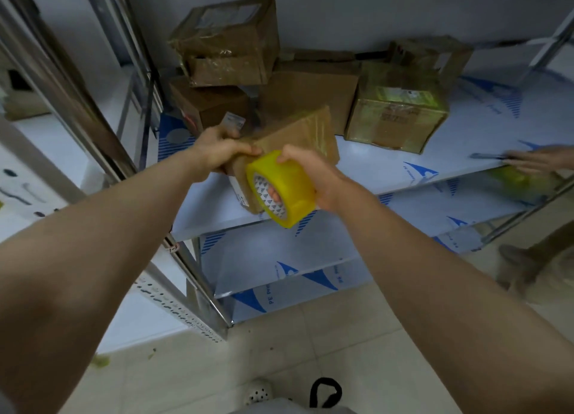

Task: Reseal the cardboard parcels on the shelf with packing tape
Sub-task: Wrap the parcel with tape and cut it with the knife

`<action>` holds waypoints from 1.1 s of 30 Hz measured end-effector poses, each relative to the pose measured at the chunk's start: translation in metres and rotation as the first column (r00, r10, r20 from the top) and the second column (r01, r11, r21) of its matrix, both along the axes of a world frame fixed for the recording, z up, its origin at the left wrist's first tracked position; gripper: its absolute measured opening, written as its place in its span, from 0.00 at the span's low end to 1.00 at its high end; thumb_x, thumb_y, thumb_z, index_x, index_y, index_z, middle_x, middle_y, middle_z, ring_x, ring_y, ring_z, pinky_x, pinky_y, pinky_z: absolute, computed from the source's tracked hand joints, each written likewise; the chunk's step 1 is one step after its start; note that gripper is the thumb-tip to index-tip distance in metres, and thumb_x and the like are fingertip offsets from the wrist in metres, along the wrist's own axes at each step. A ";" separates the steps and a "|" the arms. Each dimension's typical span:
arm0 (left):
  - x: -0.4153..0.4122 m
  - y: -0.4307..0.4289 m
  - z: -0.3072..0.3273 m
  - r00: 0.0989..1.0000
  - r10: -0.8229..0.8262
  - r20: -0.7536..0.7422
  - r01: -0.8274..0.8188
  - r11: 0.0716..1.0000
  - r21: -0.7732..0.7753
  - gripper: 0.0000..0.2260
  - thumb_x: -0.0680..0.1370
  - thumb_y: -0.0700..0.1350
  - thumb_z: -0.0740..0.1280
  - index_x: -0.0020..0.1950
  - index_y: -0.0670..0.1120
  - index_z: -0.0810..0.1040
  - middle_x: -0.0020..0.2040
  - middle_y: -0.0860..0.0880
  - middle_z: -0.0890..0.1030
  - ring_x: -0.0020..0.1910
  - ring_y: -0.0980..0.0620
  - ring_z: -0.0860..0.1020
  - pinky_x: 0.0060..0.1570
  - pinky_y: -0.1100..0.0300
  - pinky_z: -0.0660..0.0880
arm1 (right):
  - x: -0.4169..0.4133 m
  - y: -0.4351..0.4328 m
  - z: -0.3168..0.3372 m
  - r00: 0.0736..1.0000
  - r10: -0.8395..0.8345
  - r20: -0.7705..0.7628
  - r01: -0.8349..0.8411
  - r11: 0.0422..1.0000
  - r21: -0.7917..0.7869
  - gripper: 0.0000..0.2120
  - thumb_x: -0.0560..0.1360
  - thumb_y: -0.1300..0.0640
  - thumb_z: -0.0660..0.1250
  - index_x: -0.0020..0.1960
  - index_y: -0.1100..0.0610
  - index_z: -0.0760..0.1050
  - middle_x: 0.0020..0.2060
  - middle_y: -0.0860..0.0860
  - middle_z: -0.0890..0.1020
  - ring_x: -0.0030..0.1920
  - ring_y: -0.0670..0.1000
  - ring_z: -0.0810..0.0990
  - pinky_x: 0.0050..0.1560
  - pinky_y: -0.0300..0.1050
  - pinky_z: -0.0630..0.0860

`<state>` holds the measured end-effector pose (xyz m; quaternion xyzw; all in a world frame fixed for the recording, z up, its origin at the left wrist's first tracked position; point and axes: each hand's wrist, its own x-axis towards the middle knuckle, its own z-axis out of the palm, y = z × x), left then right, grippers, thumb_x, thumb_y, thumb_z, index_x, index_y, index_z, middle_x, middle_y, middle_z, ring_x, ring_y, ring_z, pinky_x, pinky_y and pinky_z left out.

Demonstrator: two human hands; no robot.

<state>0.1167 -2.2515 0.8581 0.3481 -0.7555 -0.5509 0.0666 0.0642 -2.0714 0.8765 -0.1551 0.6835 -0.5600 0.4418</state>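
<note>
A small cardboard parcel [298, 134], wrapped in glossy tape, is tilted above the front of the top shelf [388, 171]. My left hand [220, 148] grips its near left corner. My right hand [306, 171] holds a yellow roll of packing tape [289, 193] against the parcel's near end, with fingers through the core. Several other cardboard parcels stand at the back: a stack of two on the left [226, 41], a plain brown one [313, 93] in the middle and a tape-covered one [397, 115] on the right.
The metal shelf rack has a left upright [192, 267] and lower shelves [310, 258] covered in blue-printed film. Another person's hand [540, 159] rests on the shelf's right edge beside a dark tool. Tiled floor lies below.
</note>
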 end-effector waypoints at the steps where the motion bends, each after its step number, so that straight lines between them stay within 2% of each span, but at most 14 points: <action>1: 0.002 0.002 0.001 1.000 -0.021 0.013 0.021 0.998 0.059 0.20 0.70 0.48 0.74 0.59 0.48 0.73 0.53 0.47 0.76 0.49 0.48 0.77 0.43 0.55 0.78 | -0.003 0.005 0.007 0.997 0.066 0.026 -0.065 0.998 -0.024 0.06 0.74 0.56 0.63 0.48 0.57 0.76 0.44 0.59 0.81 0.42 0.57 0.80 0.47 0.49 0.79; 4: 0.007 0.004 -0.012 0.995 -0.089 0.045 0.076 0.968 0.239 0.13 0.75 0.48 0.68 0.58 0.45 0.76 0.52 0.43 0.79 0.49 0.46 0.79 0.42 0.54 0.78 | -0.005 0.015 0.024 0.987 0.146 0.068 -0.138 0.985 -0.102 0.07 0.77 0.62 0.62 0.49 0.63 0.76 0.38 0.58 0.81 0.34 0.53 0.81 0.38 0.44 0.80; 8: 0.004 0.007 -0.036 0.991 0.131 -0.020 -0.117 0.937 0.330 0.04 0.77 0.44 0.66 0.50 0.44 0.77 0.50 0.40 0.80 0.49 0.43 0.79 0.45 0.50 0.80 | 0.003 0.004 0.013 0.988 -0.009 -0.154 0.003 0.999 -0.039 0.07 0.75 0.51 0.69 0.45 0.55 0.77 0.45 0.55 0.82 0.46 0.55 0.82 0.50 0.52 0.81; 10: -0.002 0.007 -0.044 0.961 0.273 -0.038 -0.243 0.905 0.350 0.06 0.79 0.41 0.64 0.52 0.41 0.78 0.50 0.39 0.80 0.49 0.43 0.78 0.48 0.48 0.78 | 0.008 -0.008 0.006 0.978 -0.034 -0.206 0.026 0.999 -0.040 0.09 0.75 0.47 0.69 0.42 0.52 0.76 0.46 0.53 0.82 0.52 0.56 0.82 0.57 0.54 0.78; 12: -0.007 0.009 -0.048 0.936 0.348 -0.056 -0.300 0.870 0.391 0.08 0.79 0.40 0.63 0.56 0.39 0.77 0.51 0.39 0.80 0.49 0.43 0.78 0.48 0.50 0.77 | 0.012 -0.015 0.005 0.965 -0.029 -0.262 0.024 1.000 -0.020 0.11 0.76 0.44 0.66 0.43 0.52 0.77 0.45 0.51 0.81 0.52 0.54 0.81 0.58 0.50 0.77; 15: -0.016 0.009 -0.052 0.916 0.398 -0.051 -0.353 0.861 0.365 0.06 0.80 0.37 0.61 0.44 0.41 0.75 0.43 0.43 0.78 0.43 0.47 0.78 0.45 0.53 0.77 | 0.009 -0.023 0.003 0.944 -0.091 -0.319 0.099 0.995 0.007 0.22 0.76 0.42 0.65 0.52 0.63 0.79 0.50 0.57 0.82 0.49 0.53 0.80 0.57 0.49 0.76; 18: -0.025 0.012 -0.056 0.928 0.371 -0.033 -0.345 0.889 0.301 0.13 0.80 0.35 0.60 0.37 0.48 0.68 0.38 0.49 0.73 0.40 0.51 0.74 0.46 0.59 0.72 | 0.011 -0.021 0.002 0.896 -0.176 -0.408 0.199 0.980 0.014 0.30 0.75 0.40 0.65 0.47 0.71 0.77 0.38 0.58 0.80 0.40 0.54 0.77 0.48 0.48 0.75; 19: -0.027 0.014 -0.058 0.923 0.384 -0.031 -0.362 0.892 0.271 0.12 0.80 0.35 0.60 0.39 0.48 0.70 0.42 0.49 0.74 0.43 0.50 0.73 0.47 0.60 0.71 | 0.012 -0.017 0.001 0.887 -0.198 -0.418 0.224 0.975 0.014 0.30 0.75 0.39 0.65 0.43 0.70 0.77 0.36 0.56 0.77 0.39 0.53 0.76 0.46 0.49 0.74; 21: -0.033 0.014 -0.061 0.910 0.413 -0.047 -0.389 0.886 0.252 0.03 0.79 0.38 0.64 0.48 0.40 0.77 0.51 0.47 0.76 0.48 0.50 0.72 0.51 0.57 0.74 | 0.014 -0.008 0.000 0.885 -0.209 -0.417 0.242 0.970 0.028 0.28 0.74 0.39 0.65 0.48 0.67 0.79 0.40 0.56 0.80 0.43 0.53 0.78 0.52 0.53 0.76; 22: -0.037 0.014 -0.063 0.897 0.438 -0.060 -0.413 0.878 0.244 0.08 0.77 0.41 0.68 0.49 0.36 0.77 0.55 0.45 0.78 0.48 0.50 0.73 0.54 0.54 0.75 | 0.017 -0.001 -0.001 0.883 -0.204 -0.423 0.240 0.970 0.035 0.25 0.74 0.40 0.66 0.47 0.64 0.80 0.41 0.55 0.81 0.44 0.53 0.79 0.52 0.51 0.76; 25: -0.037 0.014 -0.064 0.887 0.457 -0.065 -0.437 0.876 0.205 0.16 0.74 0.46 0.73 0.53 0.33 0.79 0.55 0.43 0.80 0.52 0.46 0.79 0.58 0.52 0.76 | 0.030 0.014 -0.015 0.844 -0.116 -0.524 0.174 0.983 0.063 0.22 0.74 0.43 0.68 0.36 0.62 0.77 0.32 0.56 0.78 0.36 0.52 0.77 0.41 0.50 0.74; 29: -0.035 0.012 -0.065 0.895 0.441 -0.070 -0.419 0.884 0.208 0.16 0.73 0.47 0.74 0.55 0.38 0.81 0.55 0.41 0.82 0.49 0.46 0.80 0.51 0.57 0.76 | 0.040 0.035 -0.042 0.856 -0.104 -0.507 0.204 0.968 0.147 0.25 0.75 0.43 0.65 0.26 0.55 0.64 0.24 0.49 0.68 0.30 0.50 0.70 0.35 0.45 0.67; 31: -0.035 0.011 -0.065 0.900 0.430 -0.065 -0.409 0.888 0.212 0.16 0.73 0.47 0.74 0.55 0.38 0.81 0.56 0.41 0.81 0.50 0.46 0.79 0.49 0.58 0.75 | 0.042 0.040 -0.058 0.871 -0.094 -0.482 0.213 0.957 0.198 0.27 0.76 0.43 0.65 0.25 0.53 0.59 0.22 0.49 0.64 0.28 0.50 0.67 0.34 0.46 0.65; 33: -0.036 0.010 -0.062 0.913 0.407 -0.041 -0.394 0.901 0.182 0.16 0.74 0.47 0.73 0.55 0.38 0.80 0.56 0.42 0.80 0.53 0.45 0.79 0.49 0.58 0.74 | 0.046 0.040 -0.076 0.875 -0.091 -0.475 0.213 0.954 0.210 0.26 0.76 0.41 0.64 0.26 0.55 0.61 0.24 0.54 0.68 0.30 0.54 0.71 0.36 0.49 0.69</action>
